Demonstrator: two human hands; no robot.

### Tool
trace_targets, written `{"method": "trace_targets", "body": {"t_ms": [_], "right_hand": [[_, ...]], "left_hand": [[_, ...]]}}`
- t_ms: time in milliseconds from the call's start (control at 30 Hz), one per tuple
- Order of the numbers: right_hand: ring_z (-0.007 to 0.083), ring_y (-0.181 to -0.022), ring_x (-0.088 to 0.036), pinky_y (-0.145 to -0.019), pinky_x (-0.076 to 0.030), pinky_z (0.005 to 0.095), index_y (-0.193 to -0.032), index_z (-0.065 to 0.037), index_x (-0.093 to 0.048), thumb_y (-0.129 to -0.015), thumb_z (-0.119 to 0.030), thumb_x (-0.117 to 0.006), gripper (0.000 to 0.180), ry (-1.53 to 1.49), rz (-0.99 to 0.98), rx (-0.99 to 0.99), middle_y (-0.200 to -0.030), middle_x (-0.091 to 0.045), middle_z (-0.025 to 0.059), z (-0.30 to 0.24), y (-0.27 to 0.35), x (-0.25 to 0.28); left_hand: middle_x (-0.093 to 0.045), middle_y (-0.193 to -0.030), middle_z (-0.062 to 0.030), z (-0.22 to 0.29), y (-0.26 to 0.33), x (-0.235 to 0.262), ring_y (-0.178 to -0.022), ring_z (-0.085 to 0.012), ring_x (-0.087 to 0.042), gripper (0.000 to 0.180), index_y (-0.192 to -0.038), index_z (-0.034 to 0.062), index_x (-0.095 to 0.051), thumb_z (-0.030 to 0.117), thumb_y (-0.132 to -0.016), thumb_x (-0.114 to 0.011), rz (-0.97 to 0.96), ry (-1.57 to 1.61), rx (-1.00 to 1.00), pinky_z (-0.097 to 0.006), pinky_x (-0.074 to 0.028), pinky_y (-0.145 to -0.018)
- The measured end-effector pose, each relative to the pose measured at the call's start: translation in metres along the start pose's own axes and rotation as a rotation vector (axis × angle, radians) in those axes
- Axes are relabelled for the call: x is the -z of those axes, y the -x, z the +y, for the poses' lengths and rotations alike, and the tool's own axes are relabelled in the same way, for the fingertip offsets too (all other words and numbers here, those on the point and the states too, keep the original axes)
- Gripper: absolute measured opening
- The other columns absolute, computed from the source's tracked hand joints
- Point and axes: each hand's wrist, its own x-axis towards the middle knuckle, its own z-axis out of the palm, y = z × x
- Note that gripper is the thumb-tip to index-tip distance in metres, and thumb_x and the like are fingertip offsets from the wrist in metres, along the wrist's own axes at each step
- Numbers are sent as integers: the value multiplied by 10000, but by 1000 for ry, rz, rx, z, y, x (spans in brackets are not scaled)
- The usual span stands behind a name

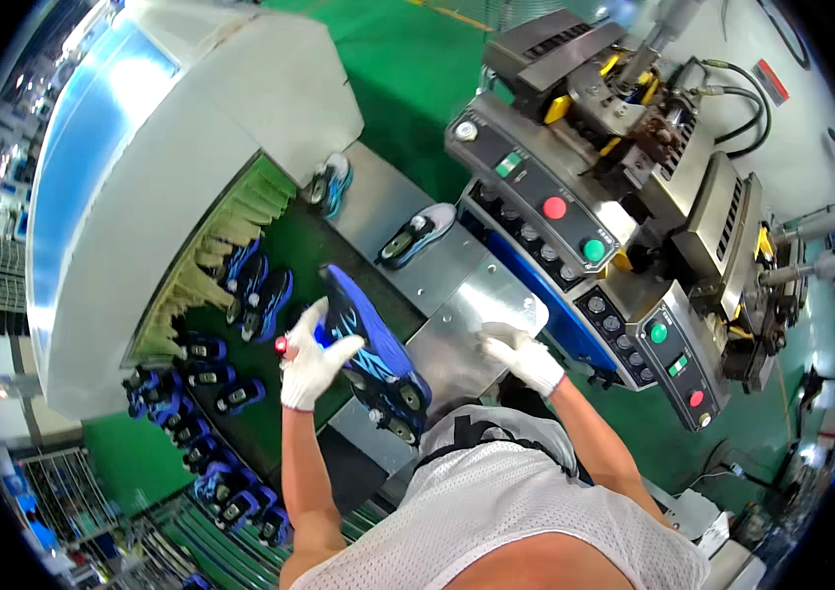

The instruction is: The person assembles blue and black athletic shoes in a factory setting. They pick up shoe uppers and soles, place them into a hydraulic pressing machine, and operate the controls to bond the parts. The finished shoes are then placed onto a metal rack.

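The blue shoe [373, 320] is reached by the left hand [313, 366] (its grip cannot be told); the right hand [526, 360] is empty, fingers loose. Toward eight o'clock, shoes [238, 395] seem left unhandled.

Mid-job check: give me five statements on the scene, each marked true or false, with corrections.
1. The left hand wears a white glove. True.
2. The right hand grips a shoe. False: it holds no shoe.
3. A small red-tipped object is at the left hand. True.
4. The hanging fringe is red. False: it is yellow-green.
5. The upper control panel has a red button. True.
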Motion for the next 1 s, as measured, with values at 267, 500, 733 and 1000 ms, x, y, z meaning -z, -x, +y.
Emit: {"method": "trace_targets", "body": {"t_ms": [267,500,733,1000], "right_hand": [[266,-1232,-618,-1035,-526,415,-1499,-87,-435,-1031,-342,-583,552,-1308,-373,55,-1422,-579,144,-40,29,18],[178,-1056,-698,-923,-589,371,-1341,-27,-568,-843,-205,-813,583,-1103,189,278,-1201,-704,96,-48,124,168],[429,-1305,-545,-1101,-478,545,-1512,-12,-406,-717,-286,-881,965,-1379,-3,761,-1408,-563,222,-68,158,221],[398,-1207,-621,-1016,-554,502,-1469,22,-422,-714,-267,-891,935,-1366,259,592,-1339,-579,276,-56,151,235]], "left_hand": [[-565,-1427,-151,94,-18,-108,-1327,-228,-527,713,-1435,-11,-491,22,-781,-774,-460,222,-406,-397,-419,-1139],[-583,-1400,-158,178,-65,-201,-1293,-262,-581,562,-1440,-30,-467,-52,-911,-655,-369,578,-410,-408,-466,-1115],[-647,-1296,-165,285,-147,-285,-1196,-286,-629,424,-1333,14,-609,68,-922,-695,-209,8,-815,-377,-494,-1039],[-580,-1360,-228,295,-333,-404,-1281,-392,-543,431,-1362,18,-555,171,-963,-617,-278,-334,-1030,-431,-422,-1097]]}}
